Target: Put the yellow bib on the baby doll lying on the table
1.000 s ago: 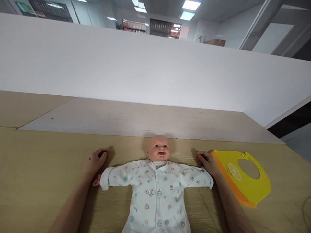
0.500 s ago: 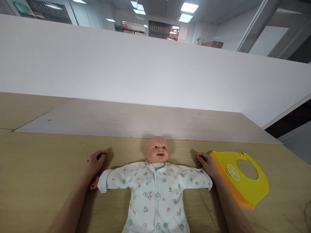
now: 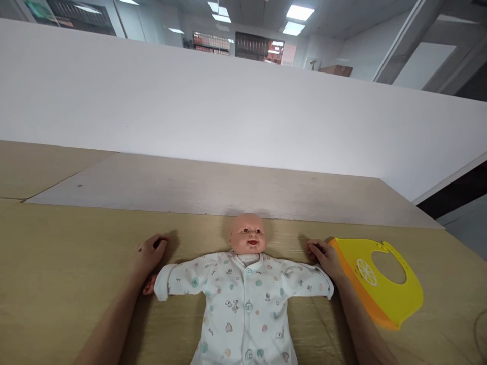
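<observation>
Across the near part of the wooden tabletop [image 3: 45, 284], a clothed baby doll [image 3: 243, 289] is laid on its back between two bare forearms [image 3: 110, 324]. Its long axis is directed almost straight away from the viewer, the head being pointed to the far side, the face upward, and the lower end being cut off by the frame; its arms are stretched out sideways. Its white patterned front is fastened down the middle. To the right, beside the right forearm, a yellow bib [image 3: 380, 292] is laid flat and aslant, its neck opening turned to the right, its orange edge toward the doll. Just beyond the doll's arm ends, the left hand [image 3: 150, 253] and the right hand [image 3: 326, 257] are rested on the wood. The fingers of both are loosely curled and narrowed; whether anything is enclosed cannot be told. Farther back, a greyish board [image 3: 228, 187] is bordered by a white partition [image 3: 243, 111], above which ceiling lights [image 3: 300, 12] are seen.
</observation>
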A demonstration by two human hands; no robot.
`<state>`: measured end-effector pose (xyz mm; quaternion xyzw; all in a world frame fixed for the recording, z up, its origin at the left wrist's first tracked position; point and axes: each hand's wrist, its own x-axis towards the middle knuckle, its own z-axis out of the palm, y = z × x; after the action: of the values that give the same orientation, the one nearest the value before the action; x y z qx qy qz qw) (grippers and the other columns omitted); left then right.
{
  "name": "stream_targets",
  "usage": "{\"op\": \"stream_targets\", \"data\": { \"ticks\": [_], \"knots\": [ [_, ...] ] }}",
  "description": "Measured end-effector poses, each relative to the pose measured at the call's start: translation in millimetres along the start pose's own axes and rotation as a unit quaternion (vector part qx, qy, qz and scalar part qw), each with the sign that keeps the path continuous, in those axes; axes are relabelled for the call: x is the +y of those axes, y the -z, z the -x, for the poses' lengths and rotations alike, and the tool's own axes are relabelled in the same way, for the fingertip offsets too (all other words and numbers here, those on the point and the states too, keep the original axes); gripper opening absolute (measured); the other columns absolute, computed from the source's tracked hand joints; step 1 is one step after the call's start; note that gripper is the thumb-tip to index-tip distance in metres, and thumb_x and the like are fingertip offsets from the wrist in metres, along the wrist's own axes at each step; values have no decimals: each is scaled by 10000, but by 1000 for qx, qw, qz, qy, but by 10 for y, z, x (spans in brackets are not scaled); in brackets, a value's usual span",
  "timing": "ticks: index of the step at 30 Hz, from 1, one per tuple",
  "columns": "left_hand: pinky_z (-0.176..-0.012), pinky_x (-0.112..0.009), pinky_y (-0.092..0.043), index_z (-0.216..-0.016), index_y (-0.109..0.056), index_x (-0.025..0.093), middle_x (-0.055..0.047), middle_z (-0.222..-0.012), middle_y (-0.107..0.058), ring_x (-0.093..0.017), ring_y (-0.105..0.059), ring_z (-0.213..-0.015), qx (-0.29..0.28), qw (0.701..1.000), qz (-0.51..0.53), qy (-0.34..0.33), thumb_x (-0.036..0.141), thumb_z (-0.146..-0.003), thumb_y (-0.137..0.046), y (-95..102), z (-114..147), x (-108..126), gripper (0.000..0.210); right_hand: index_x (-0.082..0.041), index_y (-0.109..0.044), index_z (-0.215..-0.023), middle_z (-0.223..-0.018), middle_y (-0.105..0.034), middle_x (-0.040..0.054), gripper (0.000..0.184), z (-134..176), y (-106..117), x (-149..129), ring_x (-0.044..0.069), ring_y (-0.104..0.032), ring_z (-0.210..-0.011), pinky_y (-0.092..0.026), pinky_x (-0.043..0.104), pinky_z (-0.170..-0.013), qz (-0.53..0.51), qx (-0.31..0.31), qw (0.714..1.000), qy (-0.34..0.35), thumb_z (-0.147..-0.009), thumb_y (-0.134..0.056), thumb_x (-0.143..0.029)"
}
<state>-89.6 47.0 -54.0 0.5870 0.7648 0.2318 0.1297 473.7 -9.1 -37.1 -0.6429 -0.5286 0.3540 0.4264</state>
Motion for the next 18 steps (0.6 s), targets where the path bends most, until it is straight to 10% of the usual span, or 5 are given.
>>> {"op": "stream_targets", "data": {
  "ticks": [18],
  "knots": [
    [-836,-342,-506,-958,-691,220,-73,-1045,-755,-259,-685,-976,-4,1000,-9,-10,366,-853,-401,21,22,44,341,-233,-675,-844,-747,-657,54,519,9,-7,-35,194,-602,-655,-519,319,-603,-1,5,1000,0,-692,-644,-728]
  ]
}}
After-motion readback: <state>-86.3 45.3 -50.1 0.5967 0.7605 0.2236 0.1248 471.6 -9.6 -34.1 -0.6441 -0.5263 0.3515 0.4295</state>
